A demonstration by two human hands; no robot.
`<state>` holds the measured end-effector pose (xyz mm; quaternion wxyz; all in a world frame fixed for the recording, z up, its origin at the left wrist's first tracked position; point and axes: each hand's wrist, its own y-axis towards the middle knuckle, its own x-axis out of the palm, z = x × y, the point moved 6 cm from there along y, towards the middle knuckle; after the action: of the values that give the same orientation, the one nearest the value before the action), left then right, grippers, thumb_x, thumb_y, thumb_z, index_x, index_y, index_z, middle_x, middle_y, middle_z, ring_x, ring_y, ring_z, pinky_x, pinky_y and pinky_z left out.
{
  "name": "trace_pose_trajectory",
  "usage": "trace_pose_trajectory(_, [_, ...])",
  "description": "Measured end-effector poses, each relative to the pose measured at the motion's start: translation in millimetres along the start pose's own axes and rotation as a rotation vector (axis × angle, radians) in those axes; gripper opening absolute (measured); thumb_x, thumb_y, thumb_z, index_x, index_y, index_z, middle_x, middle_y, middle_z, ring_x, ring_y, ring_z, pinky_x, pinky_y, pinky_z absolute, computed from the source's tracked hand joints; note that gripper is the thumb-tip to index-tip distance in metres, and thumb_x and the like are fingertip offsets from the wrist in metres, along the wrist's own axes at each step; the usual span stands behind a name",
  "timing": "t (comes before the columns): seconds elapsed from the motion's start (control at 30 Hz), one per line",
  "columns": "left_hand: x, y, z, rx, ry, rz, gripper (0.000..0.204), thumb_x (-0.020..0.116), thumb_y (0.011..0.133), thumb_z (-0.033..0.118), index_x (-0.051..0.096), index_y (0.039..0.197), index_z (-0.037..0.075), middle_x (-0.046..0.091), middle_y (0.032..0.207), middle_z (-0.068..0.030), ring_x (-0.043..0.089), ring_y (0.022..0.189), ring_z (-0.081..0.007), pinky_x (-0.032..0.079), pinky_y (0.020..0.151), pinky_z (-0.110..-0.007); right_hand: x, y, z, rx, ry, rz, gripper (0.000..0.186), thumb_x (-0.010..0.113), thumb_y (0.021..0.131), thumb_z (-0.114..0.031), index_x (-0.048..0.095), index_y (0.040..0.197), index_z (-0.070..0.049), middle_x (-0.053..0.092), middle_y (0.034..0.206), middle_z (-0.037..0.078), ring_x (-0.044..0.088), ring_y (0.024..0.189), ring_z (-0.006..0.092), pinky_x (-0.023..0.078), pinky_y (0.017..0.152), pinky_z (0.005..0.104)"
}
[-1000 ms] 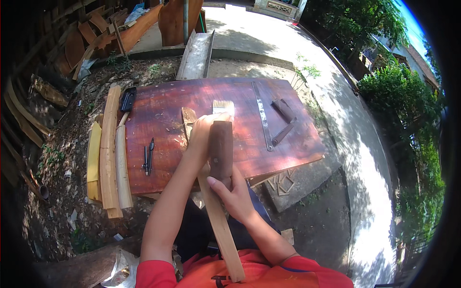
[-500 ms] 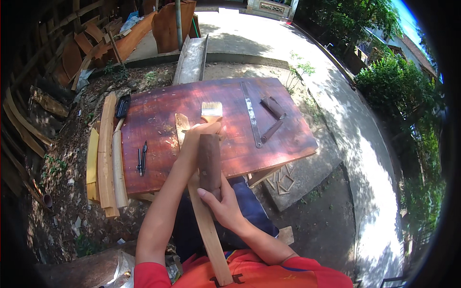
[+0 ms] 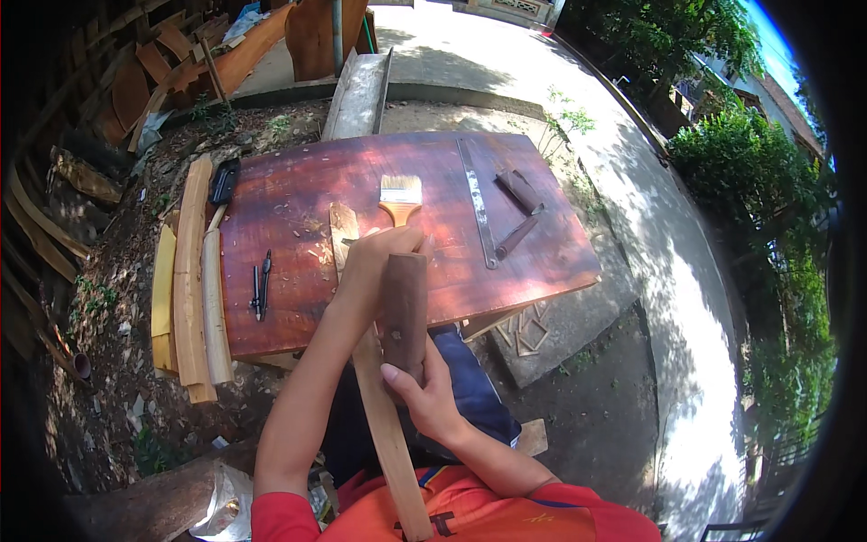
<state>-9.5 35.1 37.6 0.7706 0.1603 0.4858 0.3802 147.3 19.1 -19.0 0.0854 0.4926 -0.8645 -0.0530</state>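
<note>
A dark brown block (image 3: 404, 312), its far end tilted up, is between my hands. My right hand (image 3: 424, 393) grips its near end, thumb on top. My left hand (image 3: 384, 248) is closed around the far end, its fingers partly hidden behind the block. A long pale wooden strip (image 3: 388, 434) runs under my left hand and forearm, from the table to my shirt. Its far end (image 3: 342, 224) lies on the reddish-brown table (image 3: 280, 212). Just beyond my left hand, a flat paintbrush (image 3: 399, 197) lies on the table, bristles pointing away.
To the right on the table lie a metal ruler (image 3: 477, 203) and folded brown pieces (image 3: 519, 191). On the left are a black compass-like tool (image 3: 261, 287), wood shavings (image 3: 316, 251) and a black object (image 3: 225, 182). Several boards (image 3: 191, 280) lean against the left edge.
The brown block and my right hand have shifted slightly right and toward me. My left hand stays nearly in place. The table and its things sit slightly higher in view.
</note>
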Motion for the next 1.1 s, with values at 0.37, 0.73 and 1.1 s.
trace_pose_trajectory(0.37, [4.5, 1.2, -10.9, -0.048, 0.082, -0.035, 0.022, 0.066, 0.084, 0.019, 0.055, 0.075, 0.003, 0.058, 0.07, -0.0157, 0.058, 0.064, -0.035, 0.047, 0.062, -0.043, -1.4, 3.2, -3.6, 0.043, 0.059, -0.01, 0.047, 0.066, 0.095, -0.015, 0.049, 0.136, 0.002, 0.062, 0.114, 0.007, 0.056, 0.103, 0.0125, 0.047, 0.092, 0.0288])
trace_pose_trajectory(0.73, [4.7, -16.0, 15.6, -0.035, -0.108, -0.141, 0.009, 0.065, 0.076, 0.01, 0.059, 0.072, 0.004, 0.06, 0.065, -0.017, 0.063, 0.067, -0.037, 0.05, 0.063, -0.043, -10.7, -6.8, -14.0, 0.003, 0.026, 0.057, 0.042, 0.064, 0.096, -0.014, 0.052, 0.133, 0.0, 0.061, 0.117, 0.007, 0.057, 0.105, 0.0136, 0.046, 0.093, 0.0298])
trace_pose_trajectory(1.1, [21.1, -23.2, 22.1, 0.181, -0.042, -0.06, 0.017, 0.068, 0.073, 0.018, 0.059, 0.077, 0.005, 0.063, 0.075, -0.0143, 0.066, 0.073, -0.0363, 0.052, 0.067, -0.044, -19.4, -10.0, -14.6, 0.043, 0.079, 0.124, 0.039, 0.066, 0.093, -0.015, 0.055, 0.129, -0.003, 0.061, 0.103, 0.003, 0.057, 0.088, 0.0092, 0.047, 0.079, 0.0262])
